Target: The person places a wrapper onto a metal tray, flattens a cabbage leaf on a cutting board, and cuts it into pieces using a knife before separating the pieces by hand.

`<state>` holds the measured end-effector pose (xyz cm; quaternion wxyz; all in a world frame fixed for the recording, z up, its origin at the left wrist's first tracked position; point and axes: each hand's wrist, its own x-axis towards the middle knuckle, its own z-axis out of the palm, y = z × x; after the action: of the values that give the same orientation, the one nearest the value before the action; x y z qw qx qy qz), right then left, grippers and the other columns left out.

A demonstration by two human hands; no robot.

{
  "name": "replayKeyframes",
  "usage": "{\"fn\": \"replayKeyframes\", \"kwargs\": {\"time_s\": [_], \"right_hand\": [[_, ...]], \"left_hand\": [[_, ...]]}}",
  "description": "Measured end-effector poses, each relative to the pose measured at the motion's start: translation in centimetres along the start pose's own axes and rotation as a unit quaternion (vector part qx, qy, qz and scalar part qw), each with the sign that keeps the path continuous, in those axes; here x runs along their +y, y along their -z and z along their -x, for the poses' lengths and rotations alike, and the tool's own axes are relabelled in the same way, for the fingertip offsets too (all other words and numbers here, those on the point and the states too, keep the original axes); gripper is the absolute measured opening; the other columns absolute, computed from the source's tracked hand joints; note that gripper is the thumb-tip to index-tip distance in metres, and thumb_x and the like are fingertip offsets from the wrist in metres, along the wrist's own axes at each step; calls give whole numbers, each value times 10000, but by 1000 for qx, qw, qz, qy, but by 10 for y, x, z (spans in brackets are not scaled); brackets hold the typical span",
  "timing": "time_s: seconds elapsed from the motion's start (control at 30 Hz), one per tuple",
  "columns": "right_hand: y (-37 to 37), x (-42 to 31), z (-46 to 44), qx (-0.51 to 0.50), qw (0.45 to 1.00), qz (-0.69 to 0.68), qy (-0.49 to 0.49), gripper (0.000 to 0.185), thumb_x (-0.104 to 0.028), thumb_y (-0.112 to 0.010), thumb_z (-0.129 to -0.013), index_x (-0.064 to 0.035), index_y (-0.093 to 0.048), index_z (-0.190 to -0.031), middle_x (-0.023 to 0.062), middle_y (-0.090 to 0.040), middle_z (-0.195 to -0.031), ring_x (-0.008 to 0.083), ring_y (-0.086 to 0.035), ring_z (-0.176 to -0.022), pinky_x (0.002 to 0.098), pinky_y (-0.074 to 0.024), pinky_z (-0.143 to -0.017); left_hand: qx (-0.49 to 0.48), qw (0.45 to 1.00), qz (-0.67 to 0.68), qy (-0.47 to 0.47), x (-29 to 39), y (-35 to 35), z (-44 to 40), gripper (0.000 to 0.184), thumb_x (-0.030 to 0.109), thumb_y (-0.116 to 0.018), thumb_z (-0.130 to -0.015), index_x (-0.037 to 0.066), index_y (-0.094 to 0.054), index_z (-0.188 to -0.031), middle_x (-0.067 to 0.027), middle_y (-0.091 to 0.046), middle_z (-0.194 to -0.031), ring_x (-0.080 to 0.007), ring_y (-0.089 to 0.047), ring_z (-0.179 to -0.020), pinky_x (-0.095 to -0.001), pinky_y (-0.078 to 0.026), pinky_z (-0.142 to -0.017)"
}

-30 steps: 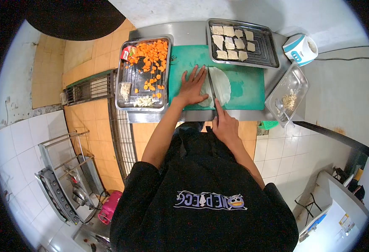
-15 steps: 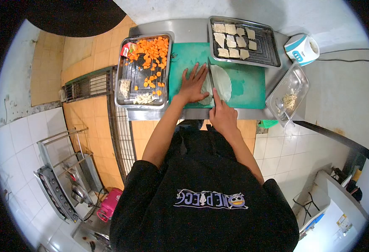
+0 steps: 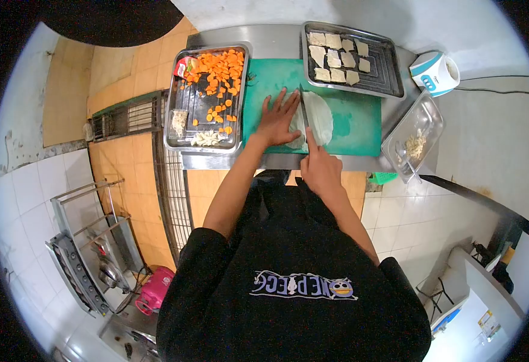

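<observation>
A round, thin, whitish sheet (image 3: pixel 320 117), like dough or a wrapper, lies on the green cutting board (image 3: pixel 358 130). Across it runs a long kitchen knife (image 3: pixel 305 113), its tip pointing away from me. My right hand (image 3: pixel 323 169) grips the knife's handle, index finger stretched along the top. Just left of the blade, my left hand (image 3: pixel 275 123) lies flat with fingers spread, the thumb side resting on the sheet's left part. Part of the sheet is hidden under that hand and the blade.
Left of the board stands a metal tray (image 3: pixel 169 120) with carrot pieces (image 3: pixel 219 69) and pale chopped bits. Behind on the right, another tray (image 3: pixel 385 84) holds flat cut squares (image 3: pixel 333 58). A steel container (image 3: pixel 430 114) and a white-and-blue appliance (image 3: pixel 436 72) are further right.
The view has shifted slightly. Both hands, the knife and the sheet keep nearly the same positions relative to the board.
</observation>
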<state>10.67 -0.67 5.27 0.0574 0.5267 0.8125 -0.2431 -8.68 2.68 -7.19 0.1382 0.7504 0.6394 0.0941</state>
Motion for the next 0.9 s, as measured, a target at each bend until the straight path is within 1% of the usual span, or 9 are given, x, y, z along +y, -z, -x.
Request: {"fn": "replayKeyframes", "kwargs": {"time_s": [0.07,0.13,0.17,0.23,0.43,0.67,0.73,0.83,0.9], "right_hand": [[1,0,10,2,1000,12,2,767,-188,-587,-896,-137,-309,-1608,229,-690,-952,453,-683,-757,588,-534,-704],[2,-1,17,2,1000,22,4,768,-185,-587,-895,-135,-308,-1608,234,-693,-961,454,-687,-767,588,-535,-710],[4,-2,19,-11,1000,16,0,768,-184,-587,-894,-133,-308,-1608,237,-695,-966,456,-690,-775,590,-536,-715],[8,-2,21,-23,1000,10,-4,768,-184,-587,-893,-132,-309,-1607,240,-697,-971,457,-692,-782,591,-536,-720],[9,-2,29,-18,1000,17,4,769,-186,-601,-887,-114,-320,-1600,230,-688,-915,451,-685,-733,579,-539,-685],[13,-1,30,1,1000,22,23,757,-171,-614,-872,-95,-357,-1579,222,-684,-875,432,-683,-710,569,-535,-661],[13,-2,31,-3,1000,22,21,757,-170,-615,-871,-95,-358,-1579,221,-683,-866,432,-683,-711,569,-535,-663],[11,-5,32,-5,1000,19,17,752,-169,-612,-874,-93,-358,-1578,220,-685,-860,433,-685,-716,571,-535,-668],[11,-7,33,-35,999,21,4,786,-241,-635,-889,-98,-315,-1592,232,-700,-951,439,-705,-765,591,-547,-696]], "left_hand": [[-4,1000,2,4,1,-2,1,1129,635,-642,-776,138,-143,-1658,-50,-86,-1741,-317,-69,-1595,-656,-60,-1218],[43,998,36,-11,0,-6,2,1116,627,-665,-774,167,-162,-1657,-51,-95,-1739,-324,-63,-1594,-659,-65,-1212],[42,998,36,-10,0,-7,3,1116,627,-665,-774,167,-162,-1657,-51,-95,-1739,-324,-63,-1594,-659,-65,-1212],[22,1000,18,-10,0,-4,2,1069,597,-667,-782,247,-166,-1659,-51,-115,-1736,-326,-38,-1595,-682,-60,-1199],[16,1000,-4,-15,0,-5,0,1042,628,-689,-760,314,-222,-1638,-62,-121,-1733,-355,-61,-1589,-691,-63,-1186],[0,1000,24,-4,3,4,-2,1030,598,-720,-743,315,-263,-1621,-59,-137,-1729,-357,-67,-1589,-688,-69,-1190],[-18,999,46,17,7,9,-2,928,513,-727,-747,339,-344,-1573,-44,-152,-1723,-323,-31,-1596,-675,-40,-1216],[-31,998,44,30,11,16,-3,899,518,-749,-735,338,-390,-1539,-32,-149,-1723,-315,-29,-1596,-672,-48,-1219],[-51,997,38,41,13,21,-7,899,523,-762,-730,338,-400,-1531,-27,-145,-1723,-312,-30,-1595,-672,-58,-1220]]}}
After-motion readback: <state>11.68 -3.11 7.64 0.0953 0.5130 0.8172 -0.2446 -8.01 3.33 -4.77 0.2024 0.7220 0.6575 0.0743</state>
